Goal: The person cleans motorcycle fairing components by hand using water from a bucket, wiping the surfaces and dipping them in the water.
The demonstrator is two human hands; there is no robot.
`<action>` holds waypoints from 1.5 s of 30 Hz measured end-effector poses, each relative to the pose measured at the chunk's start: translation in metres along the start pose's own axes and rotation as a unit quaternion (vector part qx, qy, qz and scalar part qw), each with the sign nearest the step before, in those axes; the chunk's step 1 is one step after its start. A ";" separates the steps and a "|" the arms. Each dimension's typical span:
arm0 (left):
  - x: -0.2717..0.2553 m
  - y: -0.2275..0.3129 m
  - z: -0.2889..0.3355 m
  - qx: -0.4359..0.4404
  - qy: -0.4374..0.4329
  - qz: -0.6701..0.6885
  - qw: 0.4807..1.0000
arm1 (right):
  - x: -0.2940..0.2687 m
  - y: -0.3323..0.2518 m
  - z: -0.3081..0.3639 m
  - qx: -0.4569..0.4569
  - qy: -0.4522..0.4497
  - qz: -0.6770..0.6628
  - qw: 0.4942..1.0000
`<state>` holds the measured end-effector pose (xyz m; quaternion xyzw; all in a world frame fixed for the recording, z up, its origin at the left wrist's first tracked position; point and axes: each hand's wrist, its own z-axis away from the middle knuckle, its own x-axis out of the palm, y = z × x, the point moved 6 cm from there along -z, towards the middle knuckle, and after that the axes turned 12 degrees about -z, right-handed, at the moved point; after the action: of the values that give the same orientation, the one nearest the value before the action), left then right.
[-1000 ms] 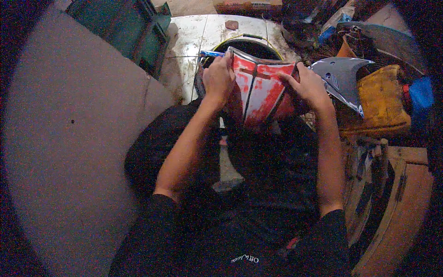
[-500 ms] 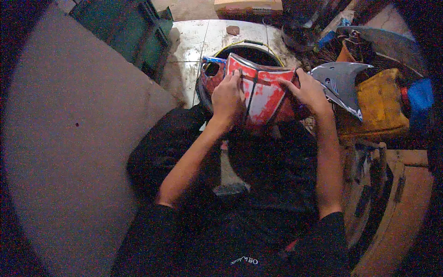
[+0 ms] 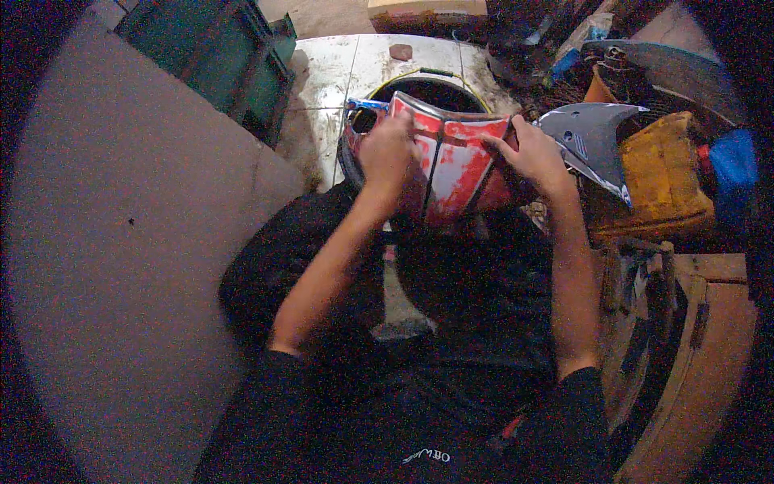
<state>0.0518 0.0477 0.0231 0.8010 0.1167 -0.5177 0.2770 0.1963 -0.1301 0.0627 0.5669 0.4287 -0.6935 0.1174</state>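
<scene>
A red motorcycle body panel [image 3: 459,173], with whitish worn patches and dark lines, lies tilted above my lap. My right hand [image 3: 532,161] grips its right upper edge, thumb on the face and fingers round the rim. My left hand [image 3: 389,157] presses on the panel's left part, fingers drawn together and slightly blurred; whatever may be under them is hidden. Just behind the panel stands a dark round bucket [image 3: 451,90] with a thin yellow handle. A blue-edged part with a round hole [image 3: 364,121] shows left of the panel.
To the right, a grey pointed panel [image 3: 576,133] rests against a yellow jerrycan [image 3: 665,177] beside a blue object [image 3: 732,169]. A green cabinet-like box [image 3: 210,60] stands far left by a pale wall [image 3: 137,266]. A brown stone [image 3: 401,52] lies on white tiles [image 3: 322,68].
My left hand has shifted slightly left and its fingers have curled in on the panel. The right hand keeps its grip. The whole view has moved a little.
</scene>
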 end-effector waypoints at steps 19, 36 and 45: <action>0.005 -0.010 -0.006 -0.026 -0.026 -0.059 0.998 | 0.001 0.003 -0.002 0.006 -0.002 0.025 1.000; -0.018 -0.012 -0.014 -0.011 -0.001 -0.031 0.999 | 0.003 -0.005 -0.003 -0.005 0.005 0.035 0.999; -0.013 -0.005 -0.007 -0.012 0.041 -0.057 0.997 | -0.003 -0.009 0.004 -0.051 0.065 0.041 0.996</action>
<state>0.0491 0.0571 0.0356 0.8104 0.1798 -0.4979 0.2510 0.1886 -0.1281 0.0694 0.6217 0.4462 -0.6269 0.1462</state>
